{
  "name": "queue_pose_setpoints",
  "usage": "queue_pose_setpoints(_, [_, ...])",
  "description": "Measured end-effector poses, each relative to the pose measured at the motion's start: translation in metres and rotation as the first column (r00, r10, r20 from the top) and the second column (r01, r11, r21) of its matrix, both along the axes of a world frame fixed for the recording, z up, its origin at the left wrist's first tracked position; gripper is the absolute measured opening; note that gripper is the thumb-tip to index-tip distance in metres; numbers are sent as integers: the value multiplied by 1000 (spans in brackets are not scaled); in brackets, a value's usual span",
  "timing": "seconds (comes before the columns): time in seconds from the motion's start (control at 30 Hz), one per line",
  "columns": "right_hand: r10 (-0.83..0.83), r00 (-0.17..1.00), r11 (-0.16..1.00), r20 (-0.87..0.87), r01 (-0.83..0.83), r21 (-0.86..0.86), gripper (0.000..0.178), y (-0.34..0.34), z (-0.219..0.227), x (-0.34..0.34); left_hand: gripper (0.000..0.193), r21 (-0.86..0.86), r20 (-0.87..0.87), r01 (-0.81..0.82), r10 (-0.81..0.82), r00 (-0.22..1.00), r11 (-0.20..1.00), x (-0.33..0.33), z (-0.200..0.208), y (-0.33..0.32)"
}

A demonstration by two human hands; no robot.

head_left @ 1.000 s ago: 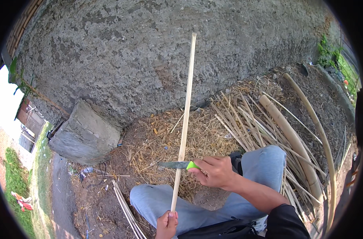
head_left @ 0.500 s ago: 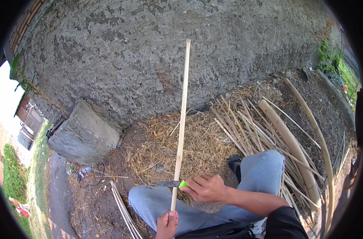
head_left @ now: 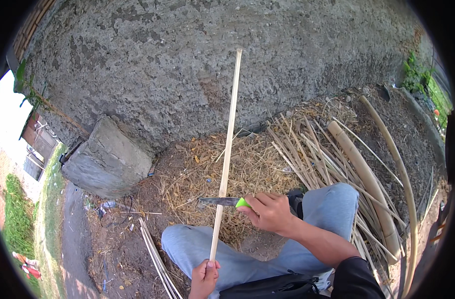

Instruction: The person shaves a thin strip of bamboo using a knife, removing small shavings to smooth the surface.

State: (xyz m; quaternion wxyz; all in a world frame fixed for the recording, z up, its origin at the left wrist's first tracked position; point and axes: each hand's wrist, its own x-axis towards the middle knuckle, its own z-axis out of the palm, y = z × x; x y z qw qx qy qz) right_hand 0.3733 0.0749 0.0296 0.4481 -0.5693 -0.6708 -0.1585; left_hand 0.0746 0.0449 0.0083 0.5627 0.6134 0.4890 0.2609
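A long pale bamboo strip (head_left: pixel 231 124) stretches away from me, its far end in front of the rough wall. Near my lap its near end is gripped by my left hand (head_left: pixel 204 277), with the fingers wrapped round it. My right hand (head_left: pixel 269 212) is closed on the bright green handle of a knife (head_left: pixel 220 201). The knife's dark blade lies crosswise over the strip, its tip sticking out to the left. Whether the edge bites into the strip I cannot tell.
Beyond my bent knees stands a grey cement wall (head_left: pixel 187 74) with a concrete block (head_left: pixel 110 159) at left. Straw-like shavings (head_left: pixel 222 174) cover the ground. Many bamboo strips and thick poles (head_left: pixel 369 174) lie at right; several thin strips (head_left: pixel 157 261) lie left of my knee.
My right hand and the knife have moved away from me along the strip, farther from my left hand. The left hand has shifted slightly left, still holding the near end.
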Motion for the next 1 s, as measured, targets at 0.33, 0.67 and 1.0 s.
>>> queue_pose_setpoints(0.33, [1,994,1000,-105,-1,-3,25,7,-1,1,39,-66,96,27,-21,995,997,4,-1,0])
queue_pose_setpoints(0.67, [17,899,993,-438,-65,-95,27,-6,5,4,31,-152,42,39,-33,999,988,0,1,-6])
queue_pose_setpoints(1.0, [-146,406,933,-902,-247,-262,30,-1,14,23,23,296,-218,-42,110,970,954,-21,21,-6])
